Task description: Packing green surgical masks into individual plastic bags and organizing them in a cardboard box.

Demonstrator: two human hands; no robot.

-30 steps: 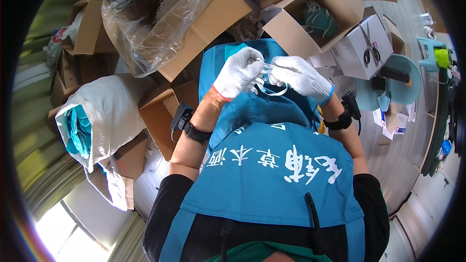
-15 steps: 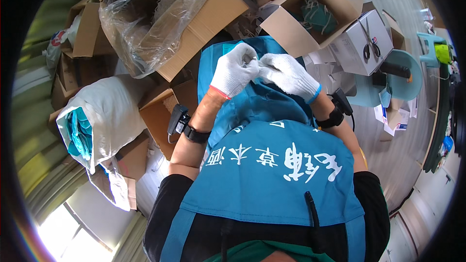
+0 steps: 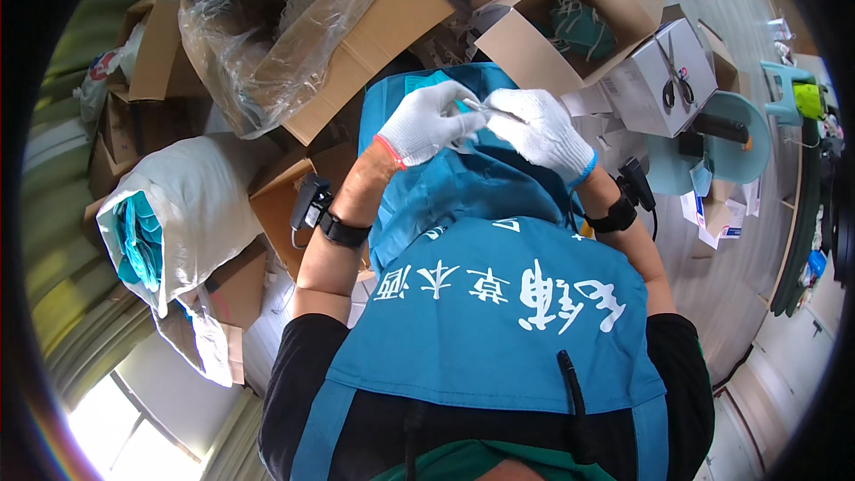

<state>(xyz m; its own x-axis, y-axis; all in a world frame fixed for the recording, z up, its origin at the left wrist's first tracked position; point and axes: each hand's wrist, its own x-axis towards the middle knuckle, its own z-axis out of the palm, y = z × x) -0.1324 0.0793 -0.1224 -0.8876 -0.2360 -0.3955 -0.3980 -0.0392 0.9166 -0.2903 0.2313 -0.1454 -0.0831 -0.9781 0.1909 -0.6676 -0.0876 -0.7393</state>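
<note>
Left hand (image 3: 429,127), right hand (image 3: 540,132): rough matt knit gloves (image 3: 554,140). Below hands: smooth matt cloth apron (image 3: 499,356). Beyond left hand: glossy plastic sheet (image 3: 298,62), matt cardboard box (image 3: 378,49).

The white strip (image 3: 480,109) — mostly hidden by gloved fingers (image 3: 508,113) — shows indistinctly.

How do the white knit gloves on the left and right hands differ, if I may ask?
The white knit left glove has a red cuff edge; the white knit right glove has a blue one. The left glove's fingers and thumb arch around a visible gap, while the right glove's fingers bunch together. Both are white and knitted.
</note>
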